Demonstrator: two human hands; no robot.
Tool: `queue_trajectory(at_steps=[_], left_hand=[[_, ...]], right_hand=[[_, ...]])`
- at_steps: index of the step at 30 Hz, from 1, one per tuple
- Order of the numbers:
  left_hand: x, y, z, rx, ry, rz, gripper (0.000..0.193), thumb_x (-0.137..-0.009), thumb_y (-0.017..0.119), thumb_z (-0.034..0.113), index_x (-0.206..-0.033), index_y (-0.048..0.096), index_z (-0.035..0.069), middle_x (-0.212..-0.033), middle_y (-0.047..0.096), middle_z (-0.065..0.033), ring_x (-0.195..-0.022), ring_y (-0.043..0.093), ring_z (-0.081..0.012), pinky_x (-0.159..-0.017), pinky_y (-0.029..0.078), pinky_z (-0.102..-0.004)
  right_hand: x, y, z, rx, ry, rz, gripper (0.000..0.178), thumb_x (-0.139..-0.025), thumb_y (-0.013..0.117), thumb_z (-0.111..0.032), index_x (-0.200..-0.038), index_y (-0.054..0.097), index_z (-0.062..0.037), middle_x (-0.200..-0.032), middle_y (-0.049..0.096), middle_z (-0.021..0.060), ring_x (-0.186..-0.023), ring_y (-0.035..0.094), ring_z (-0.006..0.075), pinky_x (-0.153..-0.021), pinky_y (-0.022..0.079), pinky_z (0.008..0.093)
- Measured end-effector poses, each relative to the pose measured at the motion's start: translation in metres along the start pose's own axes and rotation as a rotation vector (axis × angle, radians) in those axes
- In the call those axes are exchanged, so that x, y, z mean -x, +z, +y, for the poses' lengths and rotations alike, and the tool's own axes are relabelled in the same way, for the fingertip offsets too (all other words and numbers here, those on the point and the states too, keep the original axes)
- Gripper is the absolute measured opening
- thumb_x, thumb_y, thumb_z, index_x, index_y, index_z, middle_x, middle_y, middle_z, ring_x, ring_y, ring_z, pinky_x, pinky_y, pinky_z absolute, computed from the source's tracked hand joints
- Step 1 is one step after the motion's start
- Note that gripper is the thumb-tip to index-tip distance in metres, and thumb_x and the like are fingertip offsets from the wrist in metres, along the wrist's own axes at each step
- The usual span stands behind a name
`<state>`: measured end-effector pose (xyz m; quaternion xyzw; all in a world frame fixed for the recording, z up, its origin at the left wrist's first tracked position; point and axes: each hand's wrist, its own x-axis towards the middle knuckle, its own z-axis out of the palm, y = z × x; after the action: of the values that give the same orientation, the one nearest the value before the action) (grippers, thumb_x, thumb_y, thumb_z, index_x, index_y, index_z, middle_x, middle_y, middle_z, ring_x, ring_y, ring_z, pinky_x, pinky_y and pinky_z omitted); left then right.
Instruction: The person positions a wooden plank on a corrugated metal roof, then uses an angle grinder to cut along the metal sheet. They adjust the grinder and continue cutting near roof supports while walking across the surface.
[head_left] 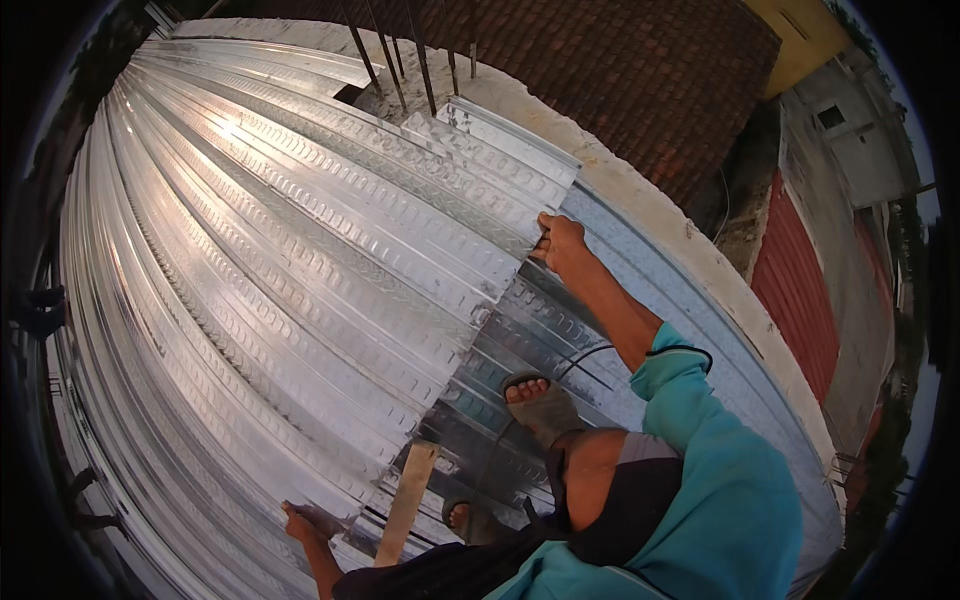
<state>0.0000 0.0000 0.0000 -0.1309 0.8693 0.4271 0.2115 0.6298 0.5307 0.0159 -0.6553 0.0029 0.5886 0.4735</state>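
Note:
Ribbed, shiny metal decking sheets [300,260] fan out from the far left toward me, their cut ends forming a stepped edge in the middle. At the upper end of that edge, my right hand [560,240] is closed round a sheet's rim, fingers partly hidden beneath it. Low on the left, my left hand [312,522] grips the near part of the same edge, though its fingers are partly hidden. A wooden strip [408,500] lies between my left hand and my sandaled feet, which are on a darker decking surface [500,350].
Several upright steel rods [420,55] rise beyond the sheets by a concrete wall top [620,180]. Past it are a tiled roof [600,70] and a red corrugated panel [795,290]. A thin dark cable [585,355] runs near my foot. Another person's dark-clad part [40,312] shows at the far left.

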Motion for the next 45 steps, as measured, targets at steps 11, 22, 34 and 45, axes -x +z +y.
queue_trajectory(at_steps=[11, 22, 34, 45], left_hand=[[0.038, 0.000, 0.006, -0.123, 0.093, 0.012, 0.057, -0.100, 0.061, 0.054, -0.084, 0.066, 0.000, -0.077, 0.066, -0.0097, -0.066, 0.062, -0.0226, -0.064, 0.052, -0.0386], [0.006, 0.022, -0.043, -0.365, 0.060, -0.307, 0.050, -0.097, 0.064, 0.053, -0.091, 0.068, 0.003, -0.082, 0.065, -0.0063, -0.077, 0.063, -0.0213, -0.072, 0.052, -0.0410], [0.030, 0.018, -0.050, -0.623, 0.402, -0.197, 0.051, -0.097, 0.062, 0.044, -0.105, 0.073, -0.005, -0.093, 0.073, -0.0275, -0.088, 0.069, -0.0434, -0.081, 0.052, -0.0475], [0.010, -0.018, -0.045, -0.567, 0.476, 0.075, 0.048, -0.103, 0.052, 0.040, -0.086, 0.069, -0.002, -0.088, 0.068, -0.0312, -0.086, 0.066, -0.0500, -0.077, 0.049, -0.0567]], right_hand=[[-0.027, -0.011, 0.032, 0.039, -0.010, 0.022, 0.029, -0.101, 0.062, -0.012, -0.124, 0.056, 0.0050, -0.121, 0.066, 0.0197, -0.103, 0.071, 0.0409, -0.091, 0.055, 0.0652], [-0.101, -0.039, 0.009, 0.151, -0.083, -0.108, 0.041, -0.106, 0.055, -0.025, -0.139, 0.050, -0.0017, -0.141, 0.053, 0.0187, -0.133, 0.053, 0.0400, -0.113, 0.041, 0.0612], [-0.178, -0.051, -0.034, 0.251, -0.155, -0.098, 0.044, -0.106, 0.056, -0.032, -0.137, 0.053, -0.0009, -0.144, 0.053, 0.0160, -0.135, 0.049, 0.0388, -0.119, 0.028, 0.0579], [-0.137, -0.034, 0.018, 0.199, -0.078, -0.019, 0.037, -0.105, 0.057, -0.033, -0.125, 0.058, -0.0027, -0.136, 0.055, 0.0158, -0.131, 0.053, 0.0360, -0.116, 0.033, 0.0629]])
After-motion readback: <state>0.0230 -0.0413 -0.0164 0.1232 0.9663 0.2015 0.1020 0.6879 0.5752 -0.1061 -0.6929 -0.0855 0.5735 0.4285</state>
